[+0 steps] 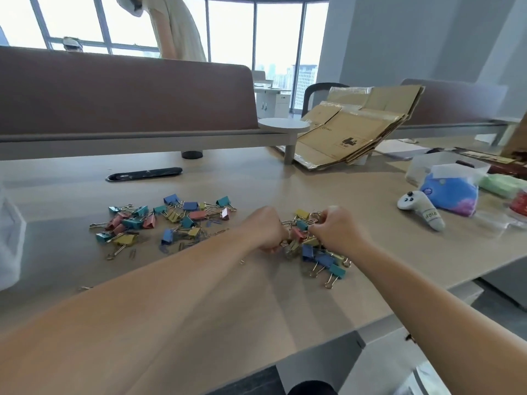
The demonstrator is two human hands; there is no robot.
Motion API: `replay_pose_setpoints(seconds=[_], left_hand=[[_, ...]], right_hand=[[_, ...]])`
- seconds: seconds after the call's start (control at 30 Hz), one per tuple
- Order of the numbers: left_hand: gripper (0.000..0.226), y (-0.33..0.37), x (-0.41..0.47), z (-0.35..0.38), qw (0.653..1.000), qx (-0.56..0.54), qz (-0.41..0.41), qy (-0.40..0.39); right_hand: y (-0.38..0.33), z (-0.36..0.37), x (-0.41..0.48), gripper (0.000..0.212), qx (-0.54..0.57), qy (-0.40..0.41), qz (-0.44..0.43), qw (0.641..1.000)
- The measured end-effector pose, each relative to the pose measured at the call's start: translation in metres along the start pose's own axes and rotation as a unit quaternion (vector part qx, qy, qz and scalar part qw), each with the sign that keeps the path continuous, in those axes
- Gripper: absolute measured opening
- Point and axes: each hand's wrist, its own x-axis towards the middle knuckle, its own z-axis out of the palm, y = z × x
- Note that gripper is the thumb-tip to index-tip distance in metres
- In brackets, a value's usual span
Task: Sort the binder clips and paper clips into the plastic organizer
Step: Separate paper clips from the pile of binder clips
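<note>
L hand (268, 230): fingers curled into near pile of clips (313, 246), seems clamped on some; exact grip hidden.
R hand (338, 226): pinching clips at pile top.
Far pile (168, 220): well left of L hand, paper clips mixed in.
Controller (422, 208): right of R hand.
Organizer: can't tell where.

Bare desk (285, 183) btwn clip piles (168, 220), cardboard (350, 129).
</note>
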Motion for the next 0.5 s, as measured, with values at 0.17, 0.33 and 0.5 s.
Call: replay_pose_setpoints(seconds=[0.17,0.33,0.5], left_hand=[[0.019,-0.001,0.009,0.011,0.998,-0.051,0.010,-0.041],[0.013,0.006,0.004,0.011,0.988,-0.126,0.052,-0.068],[0.036,0.011,0.000,0.006,0.991,-0.075,0.091,-0.064]], right_hand=[[0.007,0.007,0.009,0.014,-0.055,-0.008,-0.013,0.998],[0.001,0.002,0.011,0.034,-0.062,-0.012,-0.020,0.998],[-0.001,-0.008,0.009,0.050,-0.054,-0.023,-0.027,0.998]])
